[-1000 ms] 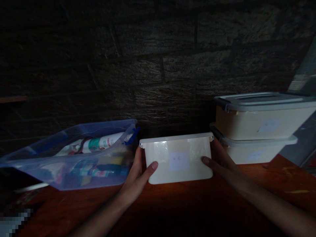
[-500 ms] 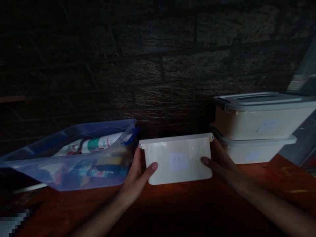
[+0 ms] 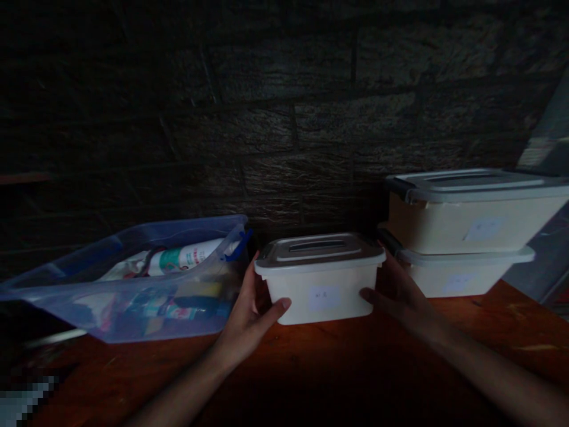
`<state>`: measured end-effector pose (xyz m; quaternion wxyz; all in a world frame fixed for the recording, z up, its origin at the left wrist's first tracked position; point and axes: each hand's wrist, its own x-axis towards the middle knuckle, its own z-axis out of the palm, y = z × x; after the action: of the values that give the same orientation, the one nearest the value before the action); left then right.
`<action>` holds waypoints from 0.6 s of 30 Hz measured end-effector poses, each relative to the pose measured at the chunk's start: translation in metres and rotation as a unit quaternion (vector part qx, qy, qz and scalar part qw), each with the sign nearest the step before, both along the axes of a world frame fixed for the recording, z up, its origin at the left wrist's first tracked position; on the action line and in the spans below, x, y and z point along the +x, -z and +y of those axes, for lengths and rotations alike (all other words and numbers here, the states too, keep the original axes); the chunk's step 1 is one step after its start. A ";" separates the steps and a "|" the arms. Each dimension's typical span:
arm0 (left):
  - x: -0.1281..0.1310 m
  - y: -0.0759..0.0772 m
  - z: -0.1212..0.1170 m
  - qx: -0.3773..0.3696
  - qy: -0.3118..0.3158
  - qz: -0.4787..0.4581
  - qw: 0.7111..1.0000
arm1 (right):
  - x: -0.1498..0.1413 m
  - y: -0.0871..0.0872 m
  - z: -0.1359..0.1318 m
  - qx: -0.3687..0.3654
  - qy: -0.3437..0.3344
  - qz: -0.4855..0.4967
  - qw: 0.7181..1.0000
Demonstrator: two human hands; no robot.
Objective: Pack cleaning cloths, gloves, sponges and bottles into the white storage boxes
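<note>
A small white storage box (image 3: pixel 324 302) with a lidded top and a paper label on its front is between my two hands, at the middle of the wooden table (image 3: pixel 293 367). My left hand (image 3: pixel 249 314) grips its left end, thumb on the front face and fingers along the side. At the right end, my right hand (image 3: pixel 400 296) holds it the same way, its fingertips hidden behind the box. The lid (image 3: pixel 320 250) has a dark handle set into its top. Whether the base rests fully on the table I cannot tell.
Left of the box stands a translucent blue bin (image 3: pixel 164 317) holding a white-and-green bottle (image 3: pixel 182 258) and other packets. To the right, a lidded box (image 3: pixel 444 222) is stacked on another lidded box (image 3: pixel 431 279), both labelled. A dark brick wall (image 3: pixel 275 142) rises behind the table.
The white box has tilted from front-facing to level, so its lid top now shows. Its lower edge sits slightly higher in view. Both hands have kept their hold.
</note>
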<state>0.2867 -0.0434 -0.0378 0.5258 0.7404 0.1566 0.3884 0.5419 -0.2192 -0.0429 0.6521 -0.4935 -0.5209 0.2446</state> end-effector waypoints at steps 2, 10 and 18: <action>0.001 0.002 0.002 -0.010 0.005 0.002 1.000 | 0.001 0.003 0.001 -0.007 -0.001 0.012 1.000; 0.000 -0.002 0.001 -0.020 -0.006 0.013 1.000 | 0.010 0.013 -0.001 0.013 0.057 0.017 0.998; -0.006 -0.001 0.012 -0.053 -0.148 -0.039 0.987 | 0.020 0.022 0.003 0.002 0.141 0.074 0.987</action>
<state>0.2811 -0.0313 -0.0367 0.5065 0.6645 0.2647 0.4816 0.5621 -0.2161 -0.0645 0.7178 -0.5412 -0.3972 0.1846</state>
